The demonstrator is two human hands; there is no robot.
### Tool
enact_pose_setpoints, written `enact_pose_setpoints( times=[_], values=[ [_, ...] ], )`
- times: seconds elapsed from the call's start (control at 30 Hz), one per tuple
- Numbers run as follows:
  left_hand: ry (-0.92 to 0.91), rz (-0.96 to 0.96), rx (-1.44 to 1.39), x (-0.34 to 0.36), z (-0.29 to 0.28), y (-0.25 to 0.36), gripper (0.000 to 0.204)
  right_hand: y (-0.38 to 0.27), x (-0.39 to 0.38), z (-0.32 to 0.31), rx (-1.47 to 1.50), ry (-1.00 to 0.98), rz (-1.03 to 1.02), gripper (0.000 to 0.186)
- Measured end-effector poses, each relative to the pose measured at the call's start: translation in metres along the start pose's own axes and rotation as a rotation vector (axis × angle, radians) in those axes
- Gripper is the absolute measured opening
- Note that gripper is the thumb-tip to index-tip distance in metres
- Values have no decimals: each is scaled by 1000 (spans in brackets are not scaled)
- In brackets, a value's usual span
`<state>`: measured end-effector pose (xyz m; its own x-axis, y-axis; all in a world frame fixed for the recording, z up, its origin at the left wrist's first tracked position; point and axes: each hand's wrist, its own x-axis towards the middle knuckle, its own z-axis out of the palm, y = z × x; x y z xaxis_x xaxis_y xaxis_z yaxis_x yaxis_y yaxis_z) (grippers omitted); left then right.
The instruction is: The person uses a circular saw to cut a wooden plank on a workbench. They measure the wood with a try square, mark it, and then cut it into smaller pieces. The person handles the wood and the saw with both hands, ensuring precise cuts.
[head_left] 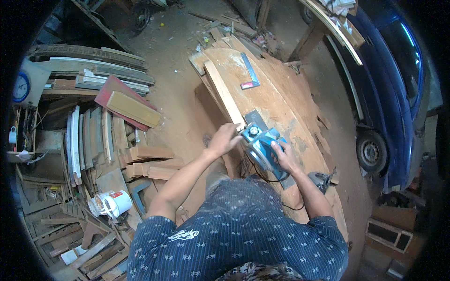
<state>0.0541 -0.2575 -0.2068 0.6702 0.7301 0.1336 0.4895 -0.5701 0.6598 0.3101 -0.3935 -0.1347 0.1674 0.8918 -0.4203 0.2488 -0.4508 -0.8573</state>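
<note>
My left hand (225, 137) has loosely bent, spread fingers, their tips touching the near end of a long pale wooden plank (220, 86) beside the planer's front. My right hand (282, 154) is closed round the handle of a blue electric planer (261, 145), which sits at that end of the plank with its black cord trailing below. Both rest on a dusty wooden workbench (286, 107) with a curved edge. A metal try square (249, 70) lies farther along the bench.
Stacked boards (98, 65), red and tan panels (133, 107), timber offcuts (154, 171) and a white bucket (117, 203) are on the left. A dark power tool (321, 182) sits right of my arm. A blue car (393, 93) and overhead planks (335, 30) are on the right.
</note>
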Motion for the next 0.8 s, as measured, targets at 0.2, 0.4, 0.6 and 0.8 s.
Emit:
enact_pose_setpoints(
  times=[0.2, 0.4, 0.6, 0.8],
  values=[
    [110, -561, -233, -118, 48, -120, 59, 28, 15, 20, 32, 112, 35, 48],
    [-15, -897, -134, -218, 60, -162, 60, 39, 49, 46, 68, 104, 29, 47],
    [27, -1029, -223, -246, 84, -159, 60, 33, 79, 77, 16, 65, 8, 48],
    [-71, -1039, -224, -197, 60, -119, 60, 23, 116, 95, 36, 83, -52, 45]
  ],
)
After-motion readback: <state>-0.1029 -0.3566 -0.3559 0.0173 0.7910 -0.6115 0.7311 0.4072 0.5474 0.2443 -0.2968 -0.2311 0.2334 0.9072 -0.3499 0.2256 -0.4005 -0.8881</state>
